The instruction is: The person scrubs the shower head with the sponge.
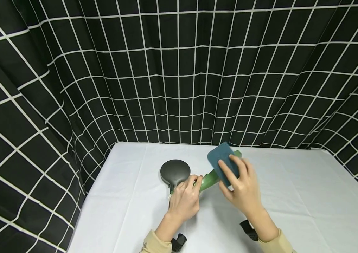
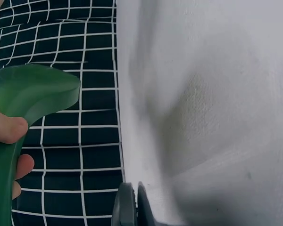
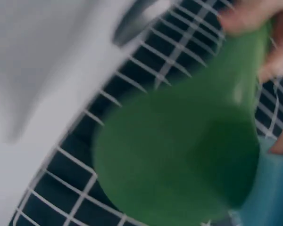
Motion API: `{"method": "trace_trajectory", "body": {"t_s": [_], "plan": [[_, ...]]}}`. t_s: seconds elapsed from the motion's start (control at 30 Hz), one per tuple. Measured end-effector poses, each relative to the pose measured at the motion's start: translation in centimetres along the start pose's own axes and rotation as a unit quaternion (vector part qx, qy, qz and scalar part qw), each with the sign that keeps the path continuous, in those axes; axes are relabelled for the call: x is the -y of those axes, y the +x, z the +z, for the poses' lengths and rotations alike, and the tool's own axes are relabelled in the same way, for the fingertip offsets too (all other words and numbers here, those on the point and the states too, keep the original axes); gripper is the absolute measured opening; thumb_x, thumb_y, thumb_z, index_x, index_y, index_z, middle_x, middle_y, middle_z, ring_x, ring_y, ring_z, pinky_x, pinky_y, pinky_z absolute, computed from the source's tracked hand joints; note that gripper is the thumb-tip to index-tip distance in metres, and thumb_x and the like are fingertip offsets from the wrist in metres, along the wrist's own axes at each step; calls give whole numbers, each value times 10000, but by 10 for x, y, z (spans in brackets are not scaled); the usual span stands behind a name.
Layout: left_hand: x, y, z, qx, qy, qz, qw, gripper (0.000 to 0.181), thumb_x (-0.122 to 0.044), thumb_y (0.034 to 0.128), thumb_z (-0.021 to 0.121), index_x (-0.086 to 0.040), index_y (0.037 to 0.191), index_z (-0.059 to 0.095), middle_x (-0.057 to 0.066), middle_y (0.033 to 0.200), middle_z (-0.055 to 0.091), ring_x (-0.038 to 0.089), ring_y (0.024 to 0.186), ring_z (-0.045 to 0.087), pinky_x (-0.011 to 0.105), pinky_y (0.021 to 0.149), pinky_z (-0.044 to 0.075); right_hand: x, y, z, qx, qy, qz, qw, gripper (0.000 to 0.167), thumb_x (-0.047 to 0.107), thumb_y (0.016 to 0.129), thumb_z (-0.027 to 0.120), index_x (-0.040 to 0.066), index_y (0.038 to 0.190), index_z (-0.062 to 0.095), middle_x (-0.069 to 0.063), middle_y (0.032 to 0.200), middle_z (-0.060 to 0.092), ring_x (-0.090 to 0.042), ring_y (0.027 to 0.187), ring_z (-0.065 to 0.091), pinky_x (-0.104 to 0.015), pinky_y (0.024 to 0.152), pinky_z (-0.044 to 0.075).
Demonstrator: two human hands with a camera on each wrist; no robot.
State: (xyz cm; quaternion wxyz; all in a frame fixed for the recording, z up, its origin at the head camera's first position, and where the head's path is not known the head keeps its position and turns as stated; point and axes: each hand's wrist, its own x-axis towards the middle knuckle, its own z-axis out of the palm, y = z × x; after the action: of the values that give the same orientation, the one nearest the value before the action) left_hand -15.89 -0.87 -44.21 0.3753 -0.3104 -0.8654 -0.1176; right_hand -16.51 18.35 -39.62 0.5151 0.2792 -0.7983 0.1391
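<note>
My left hand (image 1: 185, 198) grips a green ladle (image 1: 210, 180) by its handle, the fingers curled round it. The handle's curved end shows in the left wrist view, where the thumb lies along the green ladle (image 2: 35, 89). My right hand (image 1: 240, 182) holds a blue sponge (image 1: 221, 158) against the far part of the ladle, fingers spread over its back. In the right wrist view the broad round bowl of the ladle (image 3: 174, 155) is blurred, and the blue sponge (image 3: 269, 188) is at its edge. The sponge hides much of the bowl in the head view.
A dark grey ladle (image 1: 175, 171) with a round bowl lies on the white-covered table (image 1: 128, 211), just beyond my left hand. Black curtains (image 1: 185, 88) with a white grid stand behind and beside the table.
</note>
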Motion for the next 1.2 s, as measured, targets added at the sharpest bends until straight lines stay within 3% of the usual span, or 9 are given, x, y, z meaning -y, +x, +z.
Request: {"method": "trace_trajectory", "body": {"t_s": [0.17, 0.33, 0.43, 0.5, 0.6, 0.8, 0.97, 1.07, 1.2], "plan": [[0, -1, -2, -19, -451, -369, 9983, 483, -27, 630, 740, -33, 1101, 631, 80, 985, 581, 152, 720, 630, 270, 602, 512, -11, 12, -3, -249, -354, 697, 9966, 415, 241, 801, 490, 22, 1115, 650, -323, 1120, 501, -510, 873, 420, -571, 735, 361], [0, -2, -1, 27, -874, -768, 9932, 463, -36, 672, 731, -21, 1121, 618, 86, 995, 584, 151, 641, 606, 256, 548, 497, 8, -1, 8, -250, -166, -113, 9995, 379, 213, 819, 494, 11, 1095, 657, -303, 1113, 527, -486, 885, 455, -544, 688, 399], [-1, -4, 1, 160, -1560, -1180, 9806, 418, -41, 724, 712, 2, 1112, 559, 87, 963, 589, 127, 598, 567, 200, 500, 447, 22, -13, 14, -26, 14, -640, 9979, 364, 202, 840, 462, 16, 1082, 660, -272, 1117, 544, -461, 907, 473, -525, 676, 414], [-2, -4, 2, 220, -2275, -1566, 9608, 426, -51, 745, 716, -17, 1112, 501, 83, 963, 588, 130, 634, 574, 185, 522, 433, 27, -18, 15, 11, 267, -588, 9979, 361, 215, 843, 451, 18, 1063, 659, -268, 1119, 541, -454, 920, 473, -520, 700, 403], [-3, -3, 1, 181, -3600, -2055, 9098, 445, -45, 760, 723, -36, 1110, 449, 101, 970, 594, 183, 736, 616, 225, 605, 478, 25, -14, 8, -464, 783, 279, 9955, 365, 219, 804, 500, -15, 1058, 619, -312, 1168, 477, -462, 965, 441, -474, 782, 383], [-2, -1, 1, 335, -5991, -2713, 7526, 350, -30, 857, 633, 38, 1148, 451, 234, 951, 592, 240, 694, 655, 280, 575, 521, 17, 11, -19, -1704, 1544, 2440, 9421, 473, 41, 758, 551, -129, 1183, 432, -363, 1277, 333, -428, 1163, 336, -342, 990, 282], [-9, -2, 1, 573, -6948, -3246, 6392, 281, -99, 931, 515, 70, 1128, 408, 161, 858, 600, 130, 563, 593, 212, 496, 477, 27, 14, -22, -1632, 2248, 2707, 9217, 452, -86, 774, 543, -190, 1184, 382, -389, 1259, 330, -333, 1200, 357, -252, 955, 316], [-17, -1, 3, 754, -7338, -3159, 5968, 222, -100, 931, 522, 28, 1056, 391, 51, 779, 605, 80, 525, 560, 196, 465, 466, 32, 15, -15, -1499, 2604, 2491, 9207, 394, -23, 838, 572, -192, 1152, 405, -386, 1268, 314, -310, 1194, 363, -238, 931, 343], [-25, -2, 9, 1087, -7642, -2843, 5686, 192, -78, 927, 547, -43, 1005, 375, 16, 701, 599, 48, 488, 545, 169, 437, 450, 32, 13, -2, -1355, 2493, 2048, 9368, 425, 193, 910, 570, -183, 1083, 473, -429, 1235, 313, -449, 1175, 332, -305, 996, 289]]}}
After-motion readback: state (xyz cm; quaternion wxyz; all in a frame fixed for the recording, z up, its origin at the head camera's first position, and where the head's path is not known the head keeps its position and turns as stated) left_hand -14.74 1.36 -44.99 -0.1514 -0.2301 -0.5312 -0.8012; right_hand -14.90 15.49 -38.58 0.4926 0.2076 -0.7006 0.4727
